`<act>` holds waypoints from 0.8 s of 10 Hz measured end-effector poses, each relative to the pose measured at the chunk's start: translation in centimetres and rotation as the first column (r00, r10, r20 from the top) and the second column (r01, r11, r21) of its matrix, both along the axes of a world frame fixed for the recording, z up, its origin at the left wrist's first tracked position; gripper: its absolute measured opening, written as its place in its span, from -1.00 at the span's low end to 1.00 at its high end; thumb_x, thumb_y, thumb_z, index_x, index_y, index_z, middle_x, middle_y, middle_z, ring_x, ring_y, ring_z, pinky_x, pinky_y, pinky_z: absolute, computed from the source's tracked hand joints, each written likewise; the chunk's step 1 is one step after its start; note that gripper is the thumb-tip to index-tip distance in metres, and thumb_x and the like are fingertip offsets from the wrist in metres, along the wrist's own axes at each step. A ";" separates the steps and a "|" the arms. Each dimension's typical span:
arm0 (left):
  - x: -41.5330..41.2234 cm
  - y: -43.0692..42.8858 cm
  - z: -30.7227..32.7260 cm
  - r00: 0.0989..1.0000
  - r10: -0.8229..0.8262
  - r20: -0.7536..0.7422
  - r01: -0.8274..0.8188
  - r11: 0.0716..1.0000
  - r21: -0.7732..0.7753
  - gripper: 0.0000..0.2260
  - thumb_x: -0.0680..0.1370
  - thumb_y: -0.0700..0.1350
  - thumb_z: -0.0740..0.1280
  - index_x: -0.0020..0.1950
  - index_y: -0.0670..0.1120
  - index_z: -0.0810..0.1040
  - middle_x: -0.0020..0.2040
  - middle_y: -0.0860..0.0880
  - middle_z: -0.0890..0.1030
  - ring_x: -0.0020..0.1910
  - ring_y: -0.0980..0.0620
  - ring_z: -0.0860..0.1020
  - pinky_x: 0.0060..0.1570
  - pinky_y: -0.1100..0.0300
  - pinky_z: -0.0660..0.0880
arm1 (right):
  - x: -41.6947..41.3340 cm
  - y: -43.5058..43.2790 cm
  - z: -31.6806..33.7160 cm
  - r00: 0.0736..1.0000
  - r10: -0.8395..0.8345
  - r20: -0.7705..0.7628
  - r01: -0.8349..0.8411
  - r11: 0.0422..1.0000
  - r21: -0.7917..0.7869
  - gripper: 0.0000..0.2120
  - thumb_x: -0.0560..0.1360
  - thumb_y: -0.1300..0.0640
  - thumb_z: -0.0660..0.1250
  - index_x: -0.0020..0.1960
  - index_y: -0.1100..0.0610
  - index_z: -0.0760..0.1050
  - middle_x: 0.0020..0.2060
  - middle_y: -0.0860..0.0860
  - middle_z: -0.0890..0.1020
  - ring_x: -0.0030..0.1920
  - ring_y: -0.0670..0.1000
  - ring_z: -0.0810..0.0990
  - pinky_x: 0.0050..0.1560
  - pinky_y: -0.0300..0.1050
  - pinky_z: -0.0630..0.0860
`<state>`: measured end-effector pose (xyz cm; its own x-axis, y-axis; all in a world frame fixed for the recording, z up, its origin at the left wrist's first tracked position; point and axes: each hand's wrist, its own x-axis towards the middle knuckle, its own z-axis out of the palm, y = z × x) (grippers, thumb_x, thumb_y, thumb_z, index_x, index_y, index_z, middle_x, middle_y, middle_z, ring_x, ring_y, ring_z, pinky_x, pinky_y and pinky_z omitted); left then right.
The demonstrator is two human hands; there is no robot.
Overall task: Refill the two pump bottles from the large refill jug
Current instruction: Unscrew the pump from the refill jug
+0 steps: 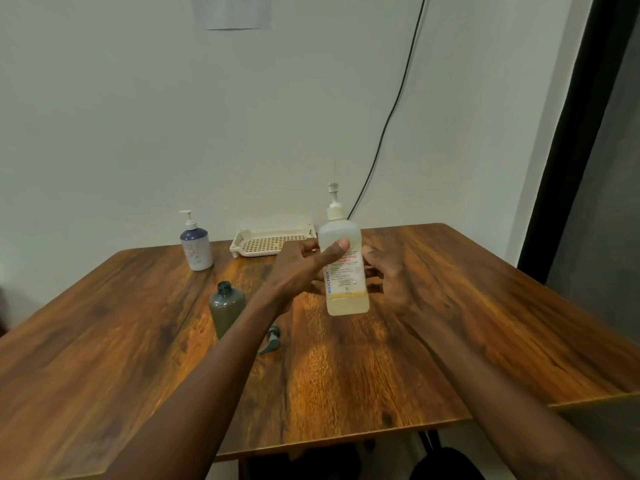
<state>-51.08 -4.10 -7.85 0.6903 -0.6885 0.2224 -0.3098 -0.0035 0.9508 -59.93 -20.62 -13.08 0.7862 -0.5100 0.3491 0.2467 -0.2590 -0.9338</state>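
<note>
A tall translucent bottle (346, 299) with a white pump top and a printed label is held upright above the wooden table (346, 375); a little pale yellow liquid fills its bottom. My left hand (304, 268) grips its left side, thumb across the front. My right hand (391, 275) wraps its right side. A grey-green bottle (225, 311) stands open, without its cap, left of my left forearm. Its dark pump head (271, 340) lies on the table beside it. A white and blue pump bottle (196, 247) stands at the back left.
A cream perforated plastic tray (270, 242) lies against the wall behind the held bottle. A black cable (391, 112) runs down the wall to the table's back edge. The table's right edge and front edge are close to my arms.
</note>
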 end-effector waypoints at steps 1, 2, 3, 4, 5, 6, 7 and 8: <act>0.8 0.2 -0.8 0.998 0.028 0.056 -0.026 0.999 -0.028 -0.56 0.47 0.13 0.52 0.23 -0.10 0.65 0.01 -0.02 0.76 -0.07 0.01 0.75 -0.23 0.09 0.68 | 1.1 -1.4 0.5 1.000 -0.026 0.001 0.026 0.998 -0.054 -0.60 0.72 -0.05 0.06 0.15 0.19 0.55 0.03 0.16 0.67 0.03 0.19 0.70 0.02 0.31 0.64; 1.3 0.3 -1.5 0.996 0.043 0.075 -0.040 0.998 -0.042 -0.57 0.48 0.11 0.54 0.24 -0.10 0.66 0.03 -0.02 0.76 -0.03 0.00 0.75 -0.18 0.01 0.70 | 2.8 -4.3 -2.5 0.996 -0.025 -0.086 0.014 0.992 -0.122 -0.56 0.68 -0.16 0.17 0.18 0.20 0.58 0.02 0.17 0.69 -0.04 0.17 0.73 -0.10 0.24 0.68; 1.8 0.4 -2.1 0.984 0.066 0.163 -0.067 0.998 0.005 -0.53 0.43 0.14 0.58 0.25 -0.05 0.67 0.07 0.04 0.75 0.01 0.06 0.73 -0.10 0.05 0.71 | 3.4 -4.9 -3.9 0.959 -0.111 -0.259 0.035 0.959 -0.280 -0.21 0.26 -0.56 0.43 0.17 0.05 0.64 0.17 0.07 0.70 0.04 -0.02 0.71 0.08 0.06 0.68; 1.8 0.1 -2.8 0.966 0.081 0.244 -0.094 0.995 0.041 -0.45 0.34 0.24 0.59 0.23 0.00 0.66 0.11 0.08 0.73 0.03 0.11 0.71 -0.04 0.12 0.69 | 2.1 -1.7 1.0 0.985 -0.172 -0.012 0.152 0.899 -0.412 -0.53 0.37 -0.29 0.55 0.13 0.00 0.71 0.07 -0.10 0.72 0.01 -0.17 0.69 0.03 -0.15 0.67; 1.7 -0.1 -4.7 0.968 0.097 0.231 -0.104 0.994 0.017 -0.37 0.29 0.31 0.58 0.25 0.04 0.64 0.14 0.08 0.73 0.06 0.14 0.70 0.04 0.05 0.69 | 1.2 1.9 6.9 0.979 -0.169 0.110 0.201 0.857 -0.474 -0.73 0.44 -0.09 0.56 0.06 0.02 0.74 -0.15 -0.09 0.75 -0.16 -0.09 0.71 -0.20 -0.13 0.65; 1.9 -0.2 -5.3 0.972 0.108 0.208 -0.113 0.993 0.014 -0.33 0.28 0.33 0.56 0.29 0.01 0.63 0.14 0.08 0.72 0.08 0.12 0.70 0.06 0.01 0.69 | 1.1 2.0 6.3 0.978 -0.164 0.128 0.206 0.842 -0.499 -0.68 0.40 -0.11 0.59 0.05 0.06 0.74 -0.19 -0.02 0.75 -0.19 -0.03 0.70 -0.23 -0.10 0.61; 2.1 -0.1 -5.2 0.962 0.093 0.255 -0.108 0.993 0.044 -0.52 0.42 0.17 0.59 0.26 0.01 0.64 0.04 0.17 0.68 -0.01 0.29 0.64 0.06 0.07 0.68 | 1.8 0.9 4.8 0.981 -0.174 0.091 0.196 0.828 -0.525 -0.66 0.38 -0.08 0.61 0.04 0.11 0.74 -0.17 -0.02 0.76 -0.27 -0.13 0.69 -0.28 -0.18 0.64; 2.5 0.0 -5.3 0.953 0.094 0.288 -0.115 0.992 0.057 -0.62 0.47 0.09 0.56 0.24 0.02 0.64 0.02 0.21 0.66 -0.09 0.41 0.60 0.04 0.15 0.66 | 2.4 0.9 5.1 0.985 -0.141 0.095 0.170 0.786 -0.594 -0.66 0.44 -0.02 0.58 0.14 0.13 0.71 -0.07 -0.02 0.76 -0.26 -0.29 0.63 -0.27 -0.38 0.58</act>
<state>-48.59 -4.07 -13.12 0.6744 -0.6375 0.3726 -0.5615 -0.1152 0.8194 -57.54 -19.71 -8.02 0.6910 -0.3022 0.6567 0.1907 -0.8000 -0.5688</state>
